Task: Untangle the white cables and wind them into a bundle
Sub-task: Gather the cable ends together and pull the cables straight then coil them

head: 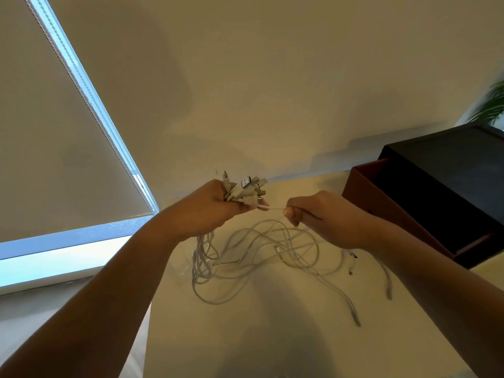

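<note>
One pale table [245,345] carries a dark box [450,181] at the right edge and the tangle of white cables [259,249] at centre, partly lifted off the surface. Left hand [215,211], fingers curled tight, grips a bunch of cable plugs [246,186], ends fanned upward. Right hand [324,214] pinches one thin strand [276,208] between thumb and fingers, taut between both hands.

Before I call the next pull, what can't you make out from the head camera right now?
Head view only:
- Count of white cables in the left hand: its grip hides them, and the plugs overlap.
- Where the strand pinched by the right hand runs in the tangle: thin loops cross.
- Plug types of loose ends on the table: too small, blurred.
- Dark box contents: its walls hide them.
</note>
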`<state>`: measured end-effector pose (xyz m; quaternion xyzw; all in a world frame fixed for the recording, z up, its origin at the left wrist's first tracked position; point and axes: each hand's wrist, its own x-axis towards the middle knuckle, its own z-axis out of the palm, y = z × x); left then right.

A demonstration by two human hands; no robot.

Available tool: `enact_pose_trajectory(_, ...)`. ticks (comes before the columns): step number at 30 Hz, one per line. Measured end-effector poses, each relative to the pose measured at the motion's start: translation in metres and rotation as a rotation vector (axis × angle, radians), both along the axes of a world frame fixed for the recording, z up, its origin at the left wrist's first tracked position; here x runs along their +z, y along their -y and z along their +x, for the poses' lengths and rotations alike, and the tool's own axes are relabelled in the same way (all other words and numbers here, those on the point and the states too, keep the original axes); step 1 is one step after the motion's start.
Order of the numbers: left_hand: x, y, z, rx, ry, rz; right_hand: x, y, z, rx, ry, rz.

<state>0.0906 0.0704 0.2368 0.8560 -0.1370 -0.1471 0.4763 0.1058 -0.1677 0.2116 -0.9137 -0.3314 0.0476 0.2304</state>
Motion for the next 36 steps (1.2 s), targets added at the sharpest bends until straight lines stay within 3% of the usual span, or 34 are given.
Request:
enact_pose_trajectory(5,-0.001,-0.005,0.003,-0.050,-0.022,0.032,-0.001,-0.003,-0.005,0.014,-0.058,-0.041)
enact_pose_trajectory(12,0.001,0.010,0.002,0.057,-0.015,0.049,0.009,-0.018,-0.009,0.003,0.062,-0.086)
enact_pose_trajectory(21,0.008,0.007,-0.001,0.048,0.054,0.014,0.007,-0.020,-0.014,-0.044,0.175,0.113)
enact_pose_trajectory(36,0.007,-0.010,0.002,0.180,0.141,0.001,0.002,0.012,-0.007,-0.123,0.001,0.181)
